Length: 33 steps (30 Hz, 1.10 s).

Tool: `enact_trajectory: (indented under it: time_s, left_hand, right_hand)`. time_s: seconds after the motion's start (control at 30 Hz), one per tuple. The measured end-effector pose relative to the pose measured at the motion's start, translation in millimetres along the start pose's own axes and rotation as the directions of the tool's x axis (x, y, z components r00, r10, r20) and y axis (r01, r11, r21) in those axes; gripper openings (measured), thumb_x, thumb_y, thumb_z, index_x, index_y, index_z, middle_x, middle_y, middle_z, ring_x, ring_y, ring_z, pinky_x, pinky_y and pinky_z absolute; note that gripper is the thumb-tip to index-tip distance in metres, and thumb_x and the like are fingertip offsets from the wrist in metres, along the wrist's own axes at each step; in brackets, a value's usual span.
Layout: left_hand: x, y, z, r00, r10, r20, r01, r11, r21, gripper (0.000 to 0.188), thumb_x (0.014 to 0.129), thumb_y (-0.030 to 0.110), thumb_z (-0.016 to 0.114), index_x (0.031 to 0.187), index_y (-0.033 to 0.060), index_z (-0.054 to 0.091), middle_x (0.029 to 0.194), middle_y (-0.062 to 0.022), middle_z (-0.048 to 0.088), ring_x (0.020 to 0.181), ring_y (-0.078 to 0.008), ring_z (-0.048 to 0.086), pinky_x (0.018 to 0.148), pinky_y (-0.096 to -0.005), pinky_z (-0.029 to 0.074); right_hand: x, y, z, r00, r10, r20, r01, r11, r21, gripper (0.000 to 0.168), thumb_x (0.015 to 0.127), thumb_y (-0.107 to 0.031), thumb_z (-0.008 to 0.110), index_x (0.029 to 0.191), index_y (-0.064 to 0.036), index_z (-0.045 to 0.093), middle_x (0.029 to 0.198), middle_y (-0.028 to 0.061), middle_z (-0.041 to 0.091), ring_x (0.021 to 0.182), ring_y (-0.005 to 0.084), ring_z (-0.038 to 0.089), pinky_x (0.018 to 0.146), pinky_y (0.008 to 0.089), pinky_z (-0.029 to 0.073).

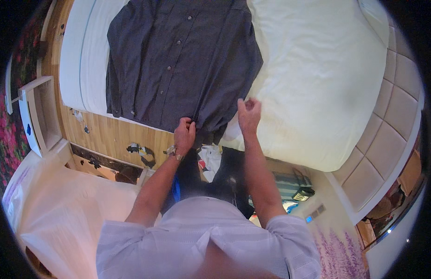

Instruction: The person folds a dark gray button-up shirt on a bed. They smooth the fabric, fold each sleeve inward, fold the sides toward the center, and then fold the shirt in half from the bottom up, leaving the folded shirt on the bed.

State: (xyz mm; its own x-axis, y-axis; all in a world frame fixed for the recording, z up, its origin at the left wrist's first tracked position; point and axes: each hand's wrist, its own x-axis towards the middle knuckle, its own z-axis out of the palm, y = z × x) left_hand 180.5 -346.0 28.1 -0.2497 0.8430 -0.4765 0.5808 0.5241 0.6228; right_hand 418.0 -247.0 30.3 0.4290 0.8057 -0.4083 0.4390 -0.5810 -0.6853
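Observation:
A dark long-sleeved button-up shirt [187, 66] lies spread, front side up, over the white bedding near the bed's edge. My left hand [184, 134] pinches the shirt near its lower hem, and a bracelet or watch is on that wrist. To the right, my right hand [249, 115] is raised beside the shirt's right edge, its fingers curled with a small gap between thumb and fingers; nothing shows in them. Part of the shirt hangs over the bed's edge between my hands. The white pillow or bedding [316, 80] extends right of the shirt.
A tufted headboard [379, 146] borders the bed at right. On the wooden floor [104, 129] at left lie a dark strap-like item [145, 153] and small scraps. An open white drawer [44, 111] stands far left. Below my hands is crumpled white material [211, 162]; a striped bag [288, 185] sits lower right.

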Motion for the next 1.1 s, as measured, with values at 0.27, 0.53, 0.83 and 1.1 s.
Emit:
enact_trajectory:
  time_s: [0.27,0.53,0.83,1.1]
  left_hand:
    - [81,100,-15,0.751,0.658,-0.056,-0.637,0.744,0.201,0.041,0.093,0.003,0.061,0.133,0.0008,0.054,0.133,-0.0196,0.06,0.126,-0.038,0.056,0.108,-0.0485,0.042]
    - [212,127,20,0.532,0.813,0.237,-0.801,0.392,0.452,0.05,0.097,0.022,0.06,0.143,0.0052,0.049,0.152,-0.0118,0.047,0.144,-0.0295,0.041,0.119,-0.0558,0.026]
    - [218,119,11,0.578,0.752,0.318,-0.765,0.362,0.533,0.057,0.095,0.027,0.064,0.145,0.0055,0.048,0.158,-0.0145,0.04,0.149,-0.0305,0.033,0.121,-0.0578,0.021]
    - [187,112,21,0.5,0.729,0.468,-0.84,0.275,0.469,0.058,0.093,0.026,0.065,0.144,0.0028,0.05,0.159,-0.0179,0.037,0.151,-0.0334,0.029,0.121,-0.0593,0.018]
  right_hand:
    - [73,-93,12,0.68,-0.731,-0.048,0.707,0.672,-0.22,0.046,0.089,-0.005,0.066,0.132,0.001,0.054,0.138,0.0204,0.053,0.132,0.0391,0.049,0.111,0.0457,0.04]
    - [133,-47,34,0.59,-0.793,0.153,0.778,0.507,-0.372,0.06,0.086,-0.014,0.071,0.14,0.0,0.048,0.148,0.0186,0.046,0.141,0.0393,0.041,0.116,0.0497,0.033]
    - [139,-42,26,0.631,-0.763,0.141,0.756,0.563,-0.335,0.056,0.088,-0.012,0.07,0.139,-0.003,0.051,0.148,0.0162,0.047,0.141,0.0379,0.041,0.115,0.0496,0.034]
    - [176,-103,33,0.456,-0.877,0.152,0.875,0.409,-0.26,0.056,0.086,-0.014,0.072,0.138,-0.003,0.053,0.145,0.0159,0.05,0.139,0.038,0.044,0.116,0.0492,0.035]
